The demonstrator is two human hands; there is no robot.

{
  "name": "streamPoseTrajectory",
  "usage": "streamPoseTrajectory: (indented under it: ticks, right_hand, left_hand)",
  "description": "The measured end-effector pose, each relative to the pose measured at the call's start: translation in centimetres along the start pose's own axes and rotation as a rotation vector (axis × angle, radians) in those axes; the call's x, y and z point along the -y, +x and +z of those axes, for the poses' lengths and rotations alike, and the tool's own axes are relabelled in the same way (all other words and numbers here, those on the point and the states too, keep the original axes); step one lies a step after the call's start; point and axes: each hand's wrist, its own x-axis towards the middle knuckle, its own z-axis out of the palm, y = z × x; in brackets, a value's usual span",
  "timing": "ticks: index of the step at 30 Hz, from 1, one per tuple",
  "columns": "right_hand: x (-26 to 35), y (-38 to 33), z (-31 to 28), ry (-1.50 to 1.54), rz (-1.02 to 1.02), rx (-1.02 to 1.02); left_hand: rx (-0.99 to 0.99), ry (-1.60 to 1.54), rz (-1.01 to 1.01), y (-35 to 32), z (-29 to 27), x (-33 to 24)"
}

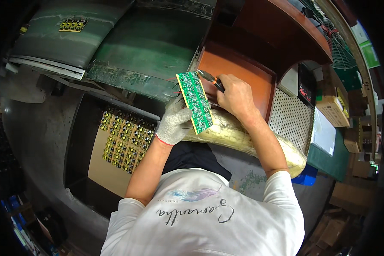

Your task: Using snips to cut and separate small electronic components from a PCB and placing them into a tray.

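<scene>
A green circuit board panel (195,102) with yellow edges is tilted up in front of me, its soldered side facing the camera. My left hand (174,122), in a white knitted glove with a red cuff edge, grips it by its lower left side. Bare, my right hand (236,94) is closed round a pair of cutting pliers (212,80) with black and orange handles. The metal jaws of the pliers are at the board's upper right corner. Whether they touch a lead there is too small to tell. Thin red and black leads poke out at the board's left side.
At the lower left, a black bin (78,164) holds cardboard and rows of populated boards (128,138). Another board (73,25) lies on the dark conveyor belt (34,42). A brown tray (239,79), a perforated metal plate (291,119) and a yellowish wrapped roll (239,132) edge the workbench.
</scene>
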Motion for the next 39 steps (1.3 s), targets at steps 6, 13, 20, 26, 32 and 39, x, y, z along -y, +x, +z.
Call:
streamPoseTrajectory:
  ticks: [6,13,20,26,32,39]
  right_hand:
    - [-0.7,0.5,-0.1,-0.023,-0.051,0.017]
    - [-1.0,0.6,-0.2,-0.038,-0.055,0.049]
    - [-0.8,0.8,-0.9,-0.093,-0.135,-0.015]
    - [0.2,1.5,-0.1,-0.047,-0.185,-0.011]
    - [0.8,1.5,2.2,0.163,-0.102,-0.092]
    - [-2.1,2.4,6.9,0.128,0.039,-0.015]
  left_hand:
    - [0.005,-0.008,-0.042,0.2,-0.2,-0.3]
    - [0.045,-0.01,0.007,0.1,0.1,0.0]
    - [0.036,-0.033,-0.039,0.2,-0.4,-0.2]
    - [0.045,-0.001,0.036,-1.7,-1.4,-1.3]
    - [0.018,-0.278,0.204,-6.3,-3.0,-6.1]
    - [-0.525,0.226,0.306,-21.3,-16.2,-16.0]
